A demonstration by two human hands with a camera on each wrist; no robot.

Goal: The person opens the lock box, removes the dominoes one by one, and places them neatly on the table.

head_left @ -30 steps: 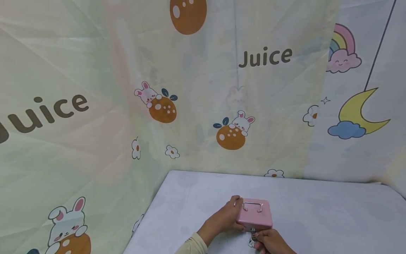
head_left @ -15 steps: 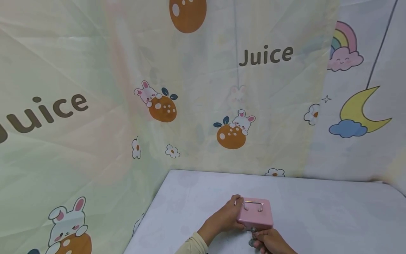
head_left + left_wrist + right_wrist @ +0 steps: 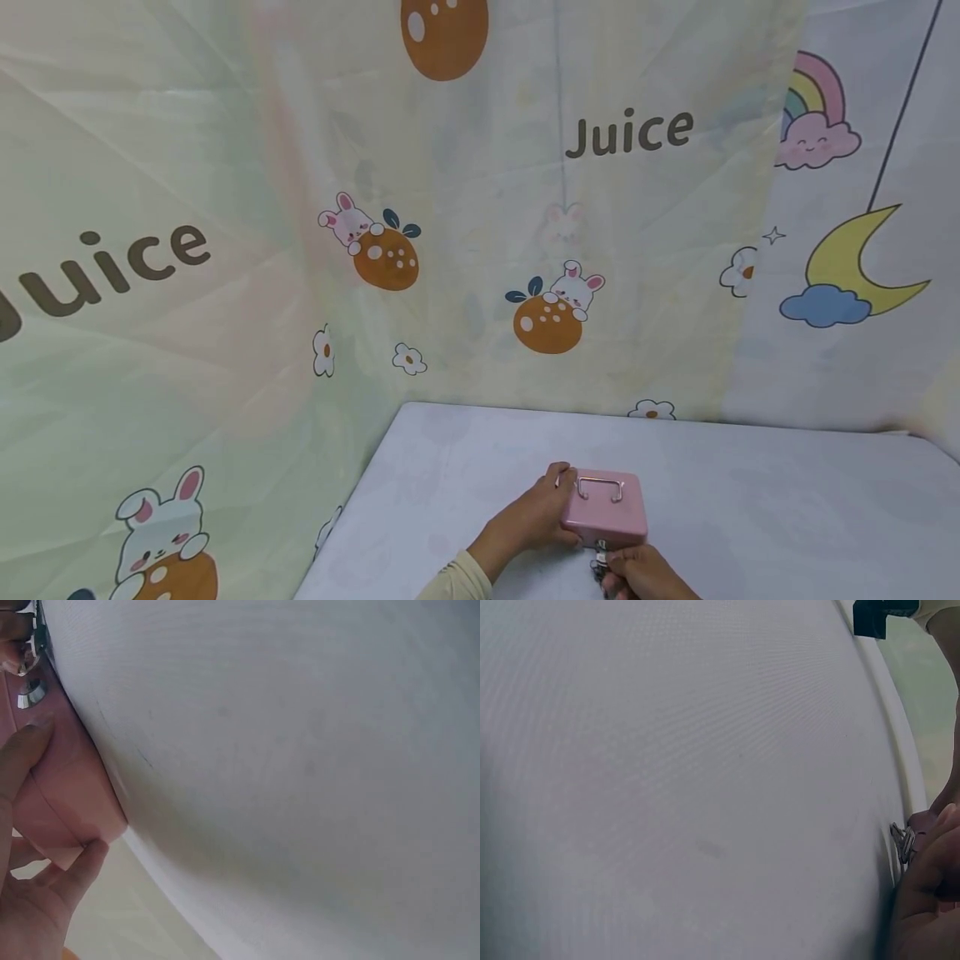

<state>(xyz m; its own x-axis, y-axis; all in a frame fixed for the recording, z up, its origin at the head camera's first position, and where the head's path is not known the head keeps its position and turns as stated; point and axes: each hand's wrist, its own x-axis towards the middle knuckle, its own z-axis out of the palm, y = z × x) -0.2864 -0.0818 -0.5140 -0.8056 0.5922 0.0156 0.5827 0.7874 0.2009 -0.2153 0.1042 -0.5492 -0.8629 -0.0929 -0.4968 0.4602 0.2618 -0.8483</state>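
A small pink cash box (image 3: 604,518) with a folding metal handle (image 3: 600,483) on its lid sits on the table, lid down. My left hand (image 3: 534,512) grips its left side, thumb on the front face and fingers round the far edge. A silver lock (image 3: 31,694) stands out from the front of the box in the left wrist view. At this lock my right hand (image 3: 643,572) pinches a key, mostly hidden by the fingers. A ring with small metal pieces (image 3: 598,567) hangs beside the fingertips; these pieces (image 3: 902,841) also show in the right wrist view.
The white-covered table (image 3: 765,508) extends around the box on all sides. Printed curtains (image 3: 465,250) with rabbits and fruit rise behind and to the left of it. A dark wrist strap (image 3: 885,615) shows near the other sleeve.
The metal pieces hanging from the key have swung and turned as my right fingers twist slightly. My left hand and the box stay nearly in place.
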